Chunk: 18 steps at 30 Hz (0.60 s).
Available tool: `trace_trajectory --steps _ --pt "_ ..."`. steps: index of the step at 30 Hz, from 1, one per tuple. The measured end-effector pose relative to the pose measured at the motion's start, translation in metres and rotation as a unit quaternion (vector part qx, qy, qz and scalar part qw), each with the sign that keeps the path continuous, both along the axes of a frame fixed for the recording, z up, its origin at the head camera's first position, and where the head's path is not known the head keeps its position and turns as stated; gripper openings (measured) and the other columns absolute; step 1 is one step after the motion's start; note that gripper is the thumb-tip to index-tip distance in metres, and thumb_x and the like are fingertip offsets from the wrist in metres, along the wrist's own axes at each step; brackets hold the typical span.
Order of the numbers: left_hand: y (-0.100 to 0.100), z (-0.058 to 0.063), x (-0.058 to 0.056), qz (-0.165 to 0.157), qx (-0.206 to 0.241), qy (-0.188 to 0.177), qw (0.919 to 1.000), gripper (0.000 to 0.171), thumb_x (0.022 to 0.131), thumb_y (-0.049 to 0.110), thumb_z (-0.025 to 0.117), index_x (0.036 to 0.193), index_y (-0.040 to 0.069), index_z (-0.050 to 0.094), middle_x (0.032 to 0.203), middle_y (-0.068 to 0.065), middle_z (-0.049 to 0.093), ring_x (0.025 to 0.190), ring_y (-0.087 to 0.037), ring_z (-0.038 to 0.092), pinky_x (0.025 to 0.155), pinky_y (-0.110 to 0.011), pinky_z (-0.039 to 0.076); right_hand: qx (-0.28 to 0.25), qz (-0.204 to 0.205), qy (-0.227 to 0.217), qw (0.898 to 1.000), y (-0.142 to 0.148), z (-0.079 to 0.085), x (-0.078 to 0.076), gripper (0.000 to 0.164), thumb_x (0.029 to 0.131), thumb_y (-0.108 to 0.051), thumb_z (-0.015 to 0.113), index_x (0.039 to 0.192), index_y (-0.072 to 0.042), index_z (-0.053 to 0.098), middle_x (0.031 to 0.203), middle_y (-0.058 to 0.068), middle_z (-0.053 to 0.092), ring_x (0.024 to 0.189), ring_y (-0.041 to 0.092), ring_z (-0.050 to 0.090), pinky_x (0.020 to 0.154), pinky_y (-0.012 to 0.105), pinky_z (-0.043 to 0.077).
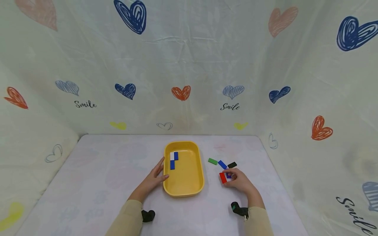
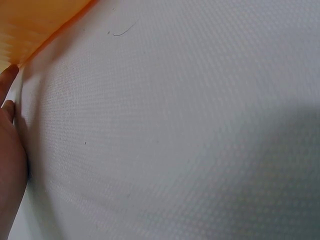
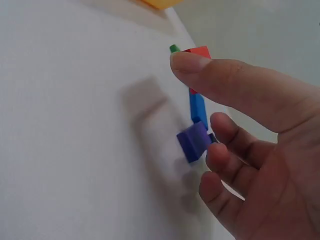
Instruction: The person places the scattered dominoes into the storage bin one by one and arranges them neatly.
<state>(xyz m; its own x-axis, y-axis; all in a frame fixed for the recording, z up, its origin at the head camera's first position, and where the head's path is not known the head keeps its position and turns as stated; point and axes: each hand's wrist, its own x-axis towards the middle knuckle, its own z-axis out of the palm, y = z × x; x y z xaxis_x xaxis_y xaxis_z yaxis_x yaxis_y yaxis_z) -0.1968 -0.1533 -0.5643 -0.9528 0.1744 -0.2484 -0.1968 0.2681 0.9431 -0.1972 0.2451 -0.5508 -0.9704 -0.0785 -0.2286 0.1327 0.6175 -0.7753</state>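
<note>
Between thumb and fingertips, my right hand [image 1: 241,182] pinches a red block [image 1: 222,178], which in the right wrist view shows partly behind the thumb [image 3: 192,67]. A purple block [image 3: 194,142] lies on the table below the curled fingers. My left hand [image 1: 154,176] rests against the left side of a yellow tray [image 1: 186,183], fingers extended along its rim and thumb near the edge. Inside the tray, toward its upper left, a white block [image 1: 172,156] touches two blue blocks [image 1: 176,156]. Only part of the left hand shows in the left wrist view.
Right of the tray lie a green block [image 1: 212,161], a blue block [image 1: 222,164] and a black block [image 1: 232,165], just beyond the right hand. The white table [image 1: 103,164] is backed by a curtain [image 1: 203,65] printed with hearts.
</note>
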Motion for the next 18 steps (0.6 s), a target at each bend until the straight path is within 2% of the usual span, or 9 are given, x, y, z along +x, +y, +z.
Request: trace_trajectory --steps 6,10,14,18 --pt "0.000 -0.001 -0.001 0.007 -0.009 -0.010 0.9999 0.088 0.086 0.033 0.074 0.156 0.036 0.020 0.154 -0.016 0.033 0.145 -0.037 0.017 0.111 -0.064 0.011 -0.089 0.033 0.006 0.995 -0.002 0.014 0.001 0.050 0.073 -0.003 0.084 0.120 -0.005 0.065 0.097 0.007 0.059 0.084 0.022 0.055 0.071 0.030 0.051" --pt "0.000 -0.001 -0.002 0.001 -0.008 -0.003 1.0000 0.087 0.087 0.032 0.073 0.156 0.034 0.020 0.154 -0.018 0.034 0.145 -0.039 0.017 0.110 -0.065 0.010 -0.132 0.036 -0.021 0.990 -0.004 0.020 0.003 0.050 0.077 -0.001 0.079 0.124 -0.002 0.061 0.093 0.008 0.066 0.082 0.023 0.062 0.074 0.031 0.054" --pt "0.000 -0.002 -0.001 0.001 -0.005 -0.003 1.0000 0.087 0.087 0.031 0.073 0.156 0.034 0.021 0.153 -0.017 0.034 0.145 -0.038 0.017 0.111 -0.064 0.010 -0.145 0.031 -0.038 0.988 -0.009 0.024 0.003 0.049 0.080 -0.002 0.075 0.127 -0.003 0.059 0.089 0.008 0.071 0.079 0.023 0.065 0.075 0.032 0.054" --pt "0.000 -0.001 -0.001 0.006 -0.018 -0.008 0.9998 0.088 0.086 0.033 0.074 0.156 0.036 0.021 0.153 -0.017 0.035 0.145 -0.038 0.018 0.110 -0.065 0.010 -0.143 0.036 -0.036 0.988 -0.017 0.029 0.001 0.048 0.080 -0.003 0.075 0.126 -0.004 0.059 0.085 0.008 0.071 0.075 0.024 0.063 0.071 0.033 0.053"
